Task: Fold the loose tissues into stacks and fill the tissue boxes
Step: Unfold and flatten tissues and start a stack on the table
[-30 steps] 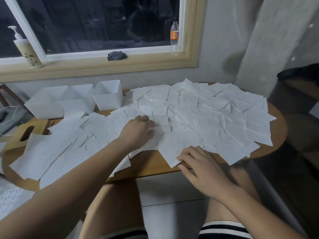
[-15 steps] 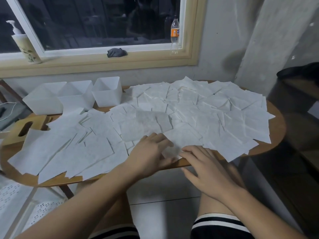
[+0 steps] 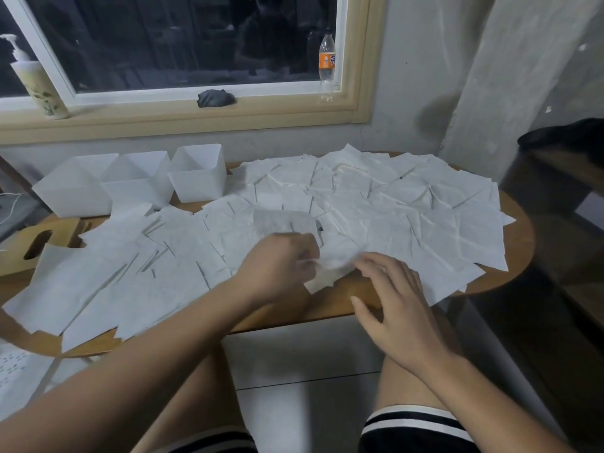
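The round wooden counter fills the middle of the frame, nearly buried under loose white tissues lying flat and overlapping from left edge to right. Three open white boxes stand side by side at its upper left, and a wooden lid with a slot lies just below them. At the front centre the left hand curls in and pinches one blurred tissue. The right hand is relaxed, fingers spread, just beside that tissue. On the sill behind are a pump bottle, a soda bottle and a dark cloth.
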A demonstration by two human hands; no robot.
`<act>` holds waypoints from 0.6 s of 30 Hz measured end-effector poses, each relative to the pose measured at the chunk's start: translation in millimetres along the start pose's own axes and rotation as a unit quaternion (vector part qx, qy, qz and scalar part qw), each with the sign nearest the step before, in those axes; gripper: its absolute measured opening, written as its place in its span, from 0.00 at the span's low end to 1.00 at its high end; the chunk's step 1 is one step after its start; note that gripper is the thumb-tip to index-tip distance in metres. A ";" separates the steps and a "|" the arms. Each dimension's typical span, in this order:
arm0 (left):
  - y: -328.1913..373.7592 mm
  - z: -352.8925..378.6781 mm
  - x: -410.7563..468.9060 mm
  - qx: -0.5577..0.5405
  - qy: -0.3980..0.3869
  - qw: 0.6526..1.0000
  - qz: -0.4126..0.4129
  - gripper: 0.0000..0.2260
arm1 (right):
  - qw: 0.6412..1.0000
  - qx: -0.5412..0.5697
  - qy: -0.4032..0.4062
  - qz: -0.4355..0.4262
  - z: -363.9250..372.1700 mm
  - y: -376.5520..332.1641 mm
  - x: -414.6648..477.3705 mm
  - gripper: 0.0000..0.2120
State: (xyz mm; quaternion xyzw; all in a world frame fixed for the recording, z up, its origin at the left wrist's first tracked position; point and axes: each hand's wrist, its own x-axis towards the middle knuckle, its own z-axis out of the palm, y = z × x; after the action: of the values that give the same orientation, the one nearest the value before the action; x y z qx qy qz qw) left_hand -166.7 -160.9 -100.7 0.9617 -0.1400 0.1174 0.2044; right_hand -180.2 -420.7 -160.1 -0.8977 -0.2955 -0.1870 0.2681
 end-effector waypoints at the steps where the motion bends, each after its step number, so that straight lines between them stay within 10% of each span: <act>1: -3.5 -7.6 6.4 -0.013 0.014 1.000 -0.003 0.03 | 1.000 0.001 0.011 0.007 -1.2 -0.2 1.7 0.26; 18: -94.7 -34.3 47.4 0.079 0.138 0.973 -0.170 0.20 | 0.989 -0.050 -0.136 -0.008 12.0 6.2 25.9 0.21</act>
State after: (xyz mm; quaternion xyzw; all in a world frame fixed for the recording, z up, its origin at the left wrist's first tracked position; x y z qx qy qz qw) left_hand -98.2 -73.7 -91.0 0.9591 0.0649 0.2229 0.1618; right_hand -154.6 -406.6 -159.1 -0.9248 -0.3264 -0.0794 0.1787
